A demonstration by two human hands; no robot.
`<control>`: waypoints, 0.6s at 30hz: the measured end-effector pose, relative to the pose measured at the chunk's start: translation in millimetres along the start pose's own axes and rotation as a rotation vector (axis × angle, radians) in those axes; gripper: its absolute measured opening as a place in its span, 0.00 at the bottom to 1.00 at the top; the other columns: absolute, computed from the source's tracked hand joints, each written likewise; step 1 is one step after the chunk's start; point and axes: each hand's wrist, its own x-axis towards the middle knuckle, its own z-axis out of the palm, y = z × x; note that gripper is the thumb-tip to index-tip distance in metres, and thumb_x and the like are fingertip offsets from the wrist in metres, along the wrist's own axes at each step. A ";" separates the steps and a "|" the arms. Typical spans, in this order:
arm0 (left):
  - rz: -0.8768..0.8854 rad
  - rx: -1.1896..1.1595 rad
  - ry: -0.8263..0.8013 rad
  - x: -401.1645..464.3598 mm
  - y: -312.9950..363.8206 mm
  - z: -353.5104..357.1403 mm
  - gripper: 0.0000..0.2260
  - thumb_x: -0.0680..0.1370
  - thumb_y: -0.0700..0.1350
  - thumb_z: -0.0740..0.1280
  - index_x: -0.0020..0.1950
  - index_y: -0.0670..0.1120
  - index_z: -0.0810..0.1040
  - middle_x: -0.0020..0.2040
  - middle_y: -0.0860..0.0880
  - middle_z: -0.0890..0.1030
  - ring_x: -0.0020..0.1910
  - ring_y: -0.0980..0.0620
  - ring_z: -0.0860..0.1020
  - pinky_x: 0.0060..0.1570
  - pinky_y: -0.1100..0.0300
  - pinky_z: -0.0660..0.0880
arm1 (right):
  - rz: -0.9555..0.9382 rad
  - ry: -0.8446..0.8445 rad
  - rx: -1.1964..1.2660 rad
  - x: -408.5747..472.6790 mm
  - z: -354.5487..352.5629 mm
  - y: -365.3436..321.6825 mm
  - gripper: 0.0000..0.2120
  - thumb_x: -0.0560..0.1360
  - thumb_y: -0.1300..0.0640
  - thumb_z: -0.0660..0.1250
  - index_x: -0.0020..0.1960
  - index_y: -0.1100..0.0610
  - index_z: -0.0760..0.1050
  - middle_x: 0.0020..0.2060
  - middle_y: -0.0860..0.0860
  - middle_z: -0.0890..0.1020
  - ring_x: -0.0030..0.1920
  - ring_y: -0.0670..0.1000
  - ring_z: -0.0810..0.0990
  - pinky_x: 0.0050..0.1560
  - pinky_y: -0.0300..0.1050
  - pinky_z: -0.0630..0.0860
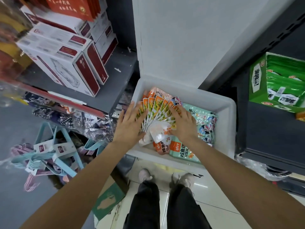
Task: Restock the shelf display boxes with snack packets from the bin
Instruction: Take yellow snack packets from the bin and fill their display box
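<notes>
Fingers straight and spread on both sides: the left hand (131,123) lies flat against the left edge of a fan of orange snack packets (156,111), and the right hand (183,123) presses on the fan's right edge, palm down. Neither hand curls round anything; my read is that they are squeezing the fan together into a stack before lifting it.

That fan sits in the white bin (229,113), toward its left half, over more loose stock. Just right of the fan lie pale mint-green packets (203,119), and at the bin's near wall two larger pouches, one orange (160,148) and one mint (183,152), lie flat. So the task's goods are all in the bin for now, none yet on a shelf.

Right of the bin, on a dark shelf, stands a green display box (259,83) with green packets upright inside, a likely destination, though I can't tell whether it takes this flavour.

Left of the bin, a grey shelf (113,76) carries white-and-maroon cartons (69,63). Below it lie cellophane-wrapped goods and a heap of blue and pink hangers (49,156). The bin rests low, at floor level by the look of it, with pale tiles (206,199) and the person's shoes (186,179) just in front of it.
</notes>
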 end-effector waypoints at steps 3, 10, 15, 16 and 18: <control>-0.005 -0.012 0.019 0.1 -0.2 -0.7 0.37 0.76 0.55 0.66 0.77 0.56 0.46 0.78 0.49 0.40 0.71 0.52 0.29 0.71 0.48 0.36 | 0.052 0.020 0.019 7.2 -5.3 4.6 0.41 0.70 0.44 0.72 0.75 0.42 0.51 0.74 0.50 0.57 0.73 0.56 0.58 0.69 0.59 0.58; -0.025 -0.153 0.038 0.3 7.1 -7.2 0.35 0.74 0.51 0.69 0.76 0.54 0.54 0.78 0.48 0.45 0.76 0.48 0.37 0.70 0.50 0.37 | 0.135 0.137 0.078 2.2 -17.8 14.1 0.22 0.75 0.50 0.67 0.68 0.45 0.70 0.68 0.48 0.70 0.67 0.55 0.68 0.70 0.58 0.58; -0.080 -0.312 0.076 3.9 14.7 -13.1 0.32 0.74 0.51 0.70 0.75 0.54 0.60 0.78 0.48 0.51 0.76 0.49 0.41 0.74 0.45 0.47 | 0.191 0.150 0.317 -5.7 -30.5 27.8 0.21 0.73 0.53 0.71 0.64 0.58 0.75 0.61 0.52 0.75 0.60 0.54 0.74 0.64 0.53 0.68; -0.082 -0.314 0.079 4.6 15.2 -12.6 0.31 0.74 0.52 0.69 0.74 0.54 0.61 0.78 0.48 0.52 0.76 0.49 0.41 0.74 0.45 0.47 | 0.192 0.152 0.396 -7.7 -31.4 29.0 0.21 0.73 0.54 0.71 0.63 0.60 0.76 0.61 0.52 0.75 0.59 0.54 0.75 0.63 0.52 0.70; -0.081 -0.314 0.096 6.6 14.7 -10.9 0.30 0.74 0.53 0.69 0.74 0.53 0.61 0.77 0.48 0.53 0.76 0.49 0.42 0.73 0.46 0.47 | 0.191 0.154 0.509 -10.6 -31.1 30.4 0.19 0.73 0.56 0.71 0.61 0.62 0.77 0.61 0.52 0.76 0.59 0.53 0.75 0.62 0.47 0.71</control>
